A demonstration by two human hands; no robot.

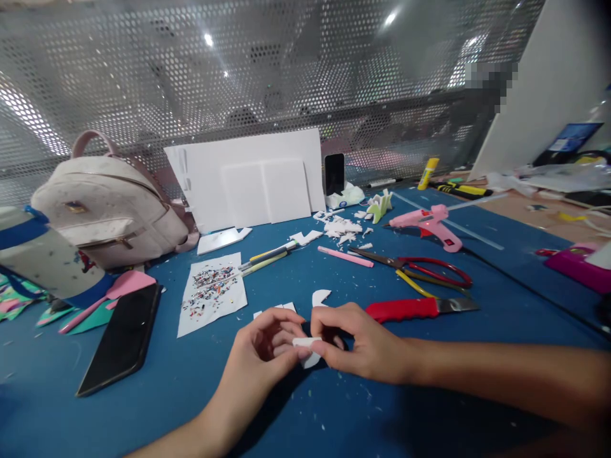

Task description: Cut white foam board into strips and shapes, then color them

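Note:
Low over the blue table, my left hand point(270, 346) and my right hand point(356, 340) meet around a small white foam-board piece point(305, 342). Thumb and fingers of each hand pinch it from either side. Part of the piece hangs below the fingers, and its full shape is hidden. Just beyond the hands lie a curved white offcut point(321, 298) and several flat white pieces point(286, 308). A red-handled utility knife point(403, 310) lies right behind my right hand, its blade pointing right.
Scissors point(429, 270), a pink pen point(345, 256) and a corded pink glue gun point(427, 224) lie to the right. A sheet of paper with tiny coloured bits point(191, 321), a phone point(121, 340), a tumbler point(52, 261) and a backpack point(109, 210) occupy the left. White scraps point(341, 228) lie before a standing white board point(200, 184).

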